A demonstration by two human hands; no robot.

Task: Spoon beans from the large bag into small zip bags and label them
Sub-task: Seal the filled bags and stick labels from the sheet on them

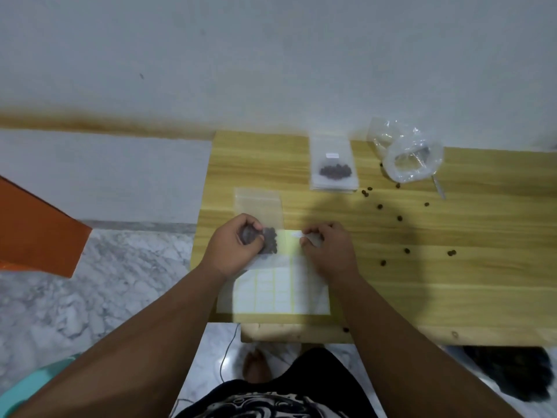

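A small clear zip bag [261, 209] with dark beans [270, 240] in its lower end lies near the table's left edge. My left hand [234, 245] grips that lower end. My right hand [328, 248] pinches a small white label [297, 234] over the top of a label sheet [272, 289] that lies at the front edge. Another filled, labelled zip bag [334, 165] rests on a stack of bags at the back. The large clear bag [413, 156] stands open at the back right, with a spoon handle [438, 187] sticking out of it.
Several loose beans [399, 218] are scattered over the right half of the wooden table [452, 297]. An orange object [36, 230] stands at the left over the marble floor. A dark bundle [518, 375] lies under the table's right front. A teal stool edge [36, 384] shows at bottom left.
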